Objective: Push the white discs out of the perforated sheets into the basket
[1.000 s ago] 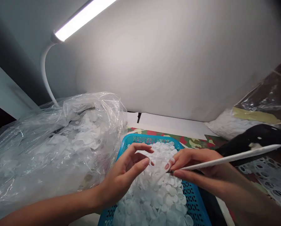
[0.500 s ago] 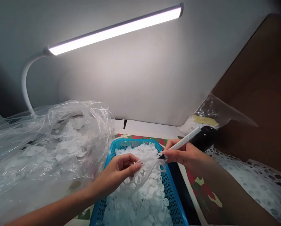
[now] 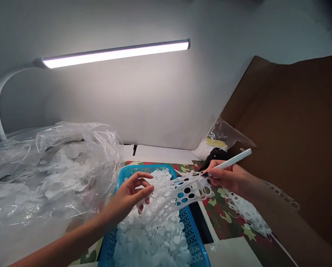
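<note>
A white perforated sheet [image 3: 190,191], full of round holes, stretches between my two hands over a blue plastic basket [image 3: 199,249]. My left hand [image 3: 134,193] is at its left end, lower fingers curled against the sheet, thumb and index fingertips apart. At the other end my right hand [image 3: 225,177] gathers the sheet's strands in its fingers. It also holds a slim white pen-like tool [image 3: 234,158] with a dark tip, slanting up to the right. Many small white discs [image 3: 166,237] fill the basket beneath.
Clear plastic bags [image 3: 79,167] with white pieces inside lie to the left. A lamp [image 3: 118,53] shines above. To the right stand a cardboard panel [image 3: 291,122] and a small bag [image 3: 210,146]. More punched sheet [image 3: 248,213] lies on the patterned cloth [image 3: 220,211].
My right hand has moved right, away from my left, drawing the perforated sheet out between them. The tool moved with it. The view has turned to the right.
</note>
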`<state>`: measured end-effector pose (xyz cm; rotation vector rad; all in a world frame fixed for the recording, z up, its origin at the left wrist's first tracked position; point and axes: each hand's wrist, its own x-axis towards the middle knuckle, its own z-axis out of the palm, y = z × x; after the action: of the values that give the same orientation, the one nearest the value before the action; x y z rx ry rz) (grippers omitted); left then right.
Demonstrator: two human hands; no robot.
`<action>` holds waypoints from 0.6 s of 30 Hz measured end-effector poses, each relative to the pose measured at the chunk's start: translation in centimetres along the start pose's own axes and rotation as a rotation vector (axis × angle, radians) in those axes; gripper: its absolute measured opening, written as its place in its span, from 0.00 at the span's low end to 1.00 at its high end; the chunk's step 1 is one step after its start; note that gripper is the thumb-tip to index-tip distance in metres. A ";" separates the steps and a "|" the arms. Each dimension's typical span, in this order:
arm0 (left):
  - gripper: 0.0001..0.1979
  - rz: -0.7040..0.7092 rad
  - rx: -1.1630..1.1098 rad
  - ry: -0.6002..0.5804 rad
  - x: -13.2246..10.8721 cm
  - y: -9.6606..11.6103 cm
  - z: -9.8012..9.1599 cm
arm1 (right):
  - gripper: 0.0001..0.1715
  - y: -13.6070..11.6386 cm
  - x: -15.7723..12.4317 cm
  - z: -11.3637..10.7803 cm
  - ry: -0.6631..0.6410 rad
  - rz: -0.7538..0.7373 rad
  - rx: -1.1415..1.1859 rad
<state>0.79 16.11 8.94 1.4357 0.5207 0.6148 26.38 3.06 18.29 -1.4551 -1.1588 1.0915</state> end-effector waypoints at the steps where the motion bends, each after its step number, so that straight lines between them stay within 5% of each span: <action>1: 0.21 0.008 -0.001 -0.012 0.0 0.0 0.0 | 0.15 -0.2 -0.6 -0.4 0.020 -0.003 -0.009; 8: 0.16 0.024 0.021 -0.062 -0.1 -0.1 -0.2 | 0.10 -1.7 -6.3 -4.7 0.370 -0.160 -0.191; 11: 0.16 0.026 0.032 -0.049 -0.2 -0.3 -0.1 | 0.13 -2.3 -8.7 -7.9 0.623 -0.265 -0.459; 15: 0.16 0.044 0.040 -0.011 -0.1 -0.3 -0.3 | 0.16 -0.3 -10.6 -13.5 0.919 -0.269 -0.983; 18: 0.17 0.045 0.080 -0.036 0.4 1.0 -1.3 | 0.19 2.5 -10.9 -17.7 0.872 -0.054 -1.179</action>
<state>0.13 17.38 9.84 1.5345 0.4906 0.6082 42.38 -10.43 19.46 -2.3700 -1.1499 -0.4722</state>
